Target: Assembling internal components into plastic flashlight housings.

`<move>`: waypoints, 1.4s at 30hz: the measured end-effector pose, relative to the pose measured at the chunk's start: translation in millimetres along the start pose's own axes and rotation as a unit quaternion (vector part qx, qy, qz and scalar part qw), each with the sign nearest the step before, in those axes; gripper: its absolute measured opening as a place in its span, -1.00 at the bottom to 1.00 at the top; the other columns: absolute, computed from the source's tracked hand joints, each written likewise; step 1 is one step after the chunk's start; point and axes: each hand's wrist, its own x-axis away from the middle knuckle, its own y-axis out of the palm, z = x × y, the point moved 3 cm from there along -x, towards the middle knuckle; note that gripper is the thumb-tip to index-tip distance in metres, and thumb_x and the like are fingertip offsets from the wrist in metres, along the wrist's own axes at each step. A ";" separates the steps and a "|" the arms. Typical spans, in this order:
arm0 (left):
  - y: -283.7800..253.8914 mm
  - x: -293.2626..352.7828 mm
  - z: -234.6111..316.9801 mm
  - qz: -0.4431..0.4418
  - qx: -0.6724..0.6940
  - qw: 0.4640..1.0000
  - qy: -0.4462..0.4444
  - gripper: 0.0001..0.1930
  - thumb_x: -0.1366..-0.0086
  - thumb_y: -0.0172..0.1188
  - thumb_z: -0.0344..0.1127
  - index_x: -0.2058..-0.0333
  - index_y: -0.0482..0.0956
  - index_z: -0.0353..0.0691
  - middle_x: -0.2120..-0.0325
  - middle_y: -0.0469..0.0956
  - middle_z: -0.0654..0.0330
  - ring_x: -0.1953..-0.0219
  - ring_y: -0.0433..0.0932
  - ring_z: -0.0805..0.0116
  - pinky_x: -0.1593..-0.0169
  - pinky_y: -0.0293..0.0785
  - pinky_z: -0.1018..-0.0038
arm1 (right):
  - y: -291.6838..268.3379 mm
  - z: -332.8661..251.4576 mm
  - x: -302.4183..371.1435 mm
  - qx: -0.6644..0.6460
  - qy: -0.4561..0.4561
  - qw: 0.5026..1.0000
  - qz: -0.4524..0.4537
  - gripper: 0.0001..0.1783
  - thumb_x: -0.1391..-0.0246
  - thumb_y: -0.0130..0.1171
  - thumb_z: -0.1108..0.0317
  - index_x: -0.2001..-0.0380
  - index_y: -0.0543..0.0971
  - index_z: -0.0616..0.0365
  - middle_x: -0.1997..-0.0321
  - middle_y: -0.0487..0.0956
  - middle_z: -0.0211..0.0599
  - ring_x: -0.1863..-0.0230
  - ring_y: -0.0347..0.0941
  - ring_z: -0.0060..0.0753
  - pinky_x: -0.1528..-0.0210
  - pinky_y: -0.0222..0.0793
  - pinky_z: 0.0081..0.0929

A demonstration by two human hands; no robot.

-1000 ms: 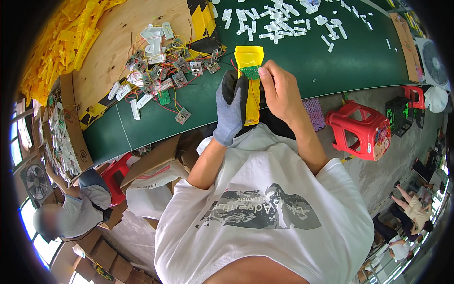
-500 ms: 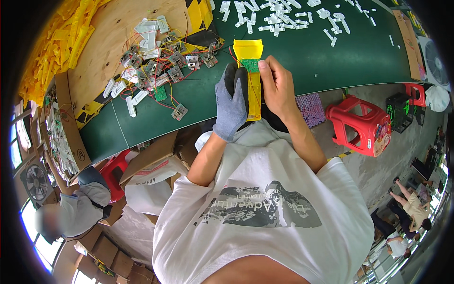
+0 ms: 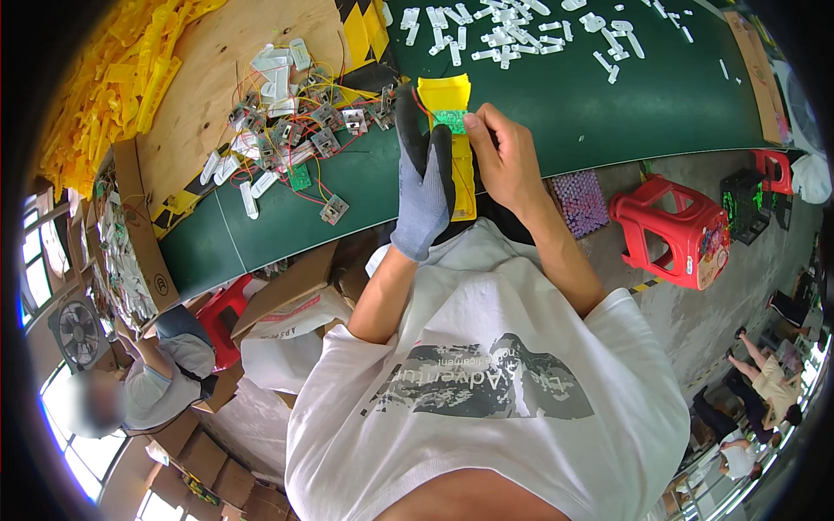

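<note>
While the gloved left hand holds the yellow plastic housing at its left side, with the thumb against the part and the other visible fingers spread off to the left, the bare right hand is narrow, its thumb tip at the right end of the green circuit board. Whether the right hand grips the board or only presses on it cannot be told. The board lies crosswise in the upper part of the housing, just below the flared end. The housing points away from the white T-shirt and crosses the near edge of the green tabletop around the middle of that edge. Left of the hands, close to the near edge, lies a grey switch board. Behind it, a heap of wired circuit boards, with red and yellow leads, is mixed with white plastic pieces and lies partly on a plywood sheet edged with striped tape. Yellow plastic parts are piled at the left side of the sheet. White plastic clips are scattered toward the far edge of the tabletop; a cardboard strip stands at its right edge.
</note>
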 end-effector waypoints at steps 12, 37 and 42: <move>9.1 -1.0 7.5 -0.057 0.090 0.994 0.007 -0.78 -0.39 -0.01 -0.44 0.01 0.36 -0.28 0.27 0.42 0.25 0.26 0.34 0.62 0.20 0.33 0.64 | -1.5 1.3 3.6 -0.020 -0.001 1.000 -0.017 -0.70 -0.24 0.05 0.26 0.45 0.41 0.30 0.58 0.44 -0.05 0.61 0.33 -0.11 0.51 0.22 -0.31; 2.7 1.2 6.4 -0.024 0.040 0.998 0.049 -0.80 -0.39 -0.01 -0.43 0.05 0.32 -0.26 0.26 0.40 0.22 0.26 0.35 0.54 0.20 0.37 0.57 | 0.9 -2.8 3.4 0.004 -0.109 0.993 -0.043 -0.92 -0.20 -0.05 0.46 0.35 0.34 0.24 0.46 0.40 -0.05 0.46 0.36 0.04 0.40 0.27 -0.24; 2.9 -1.0 2.9 0.002 0.019 0.998 0.064 -0.79 -0.38 0.00 -0.45 0.03 0.32 -0.27 0.22 0.42 0.21 0.22 0.38 0.55 0.16 0.37 0.58 | -0.9 -2.9 0.2 -0.006 -0.097 0.993 -0.065 -0.91 -0.21 -0.06 0.45 0.37 0.35 0.23 0.48 0.38 -0.08 0.50 0.32 -0.01 0.41 0.25 -0.27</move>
